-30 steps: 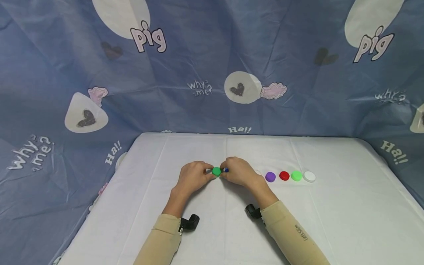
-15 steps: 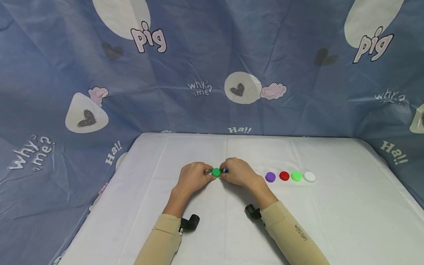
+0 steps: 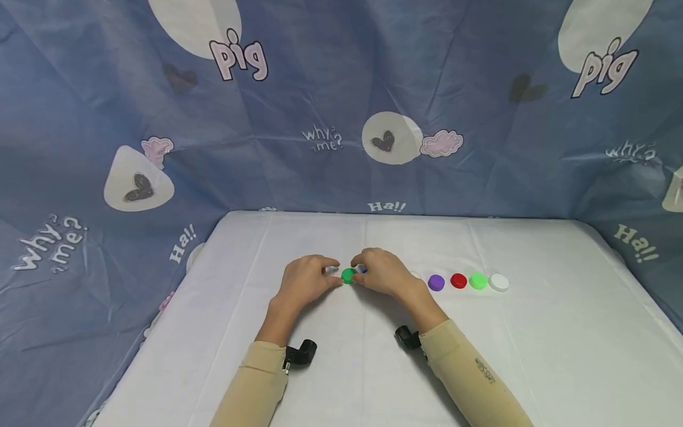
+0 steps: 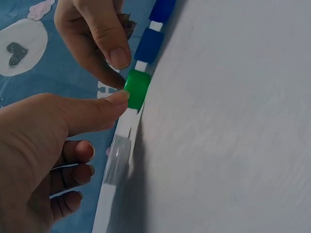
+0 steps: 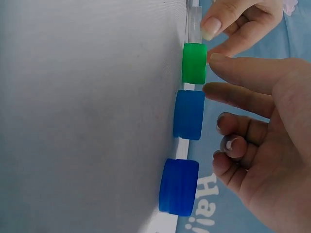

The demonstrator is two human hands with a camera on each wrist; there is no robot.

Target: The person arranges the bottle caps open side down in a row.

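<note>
A green bottle cap (image 3: 348, 276) lies on the white table between my two hands. My left hand (image 3: 305, 280) is left of it, thumb and index finger spread apart; in the left wrist view its thumb tip overlaps the green cap (image 4: 138, 89). From the right, my right hand (image 3: 381, 271) reaches in, its thumb close beside the green cap (image 5: 194, 63) in the right wrist view and its index finger apart. A clear cap (image 4: 117, 159) sits on one side of the green cap. Two blue caps (image 5: 189, 115) stand on the other side, mostly hidden by my right hand in the head view.
Further right along the row are a purple cap (image 3: 436, 283), a red cap (image 3: 458, 280), a light green cap (image 3: 478, 280) and a white cap (image 3: 499, 282). Behind the table (image 3: 299, 379) hangs a blue printed cloth (image 3: 299, 178).
Thumb and index finger of both hands have spread away from the green cap, which they pinched before. My left hand has shifted slightly left. The cap stays in about the same place.
</note>
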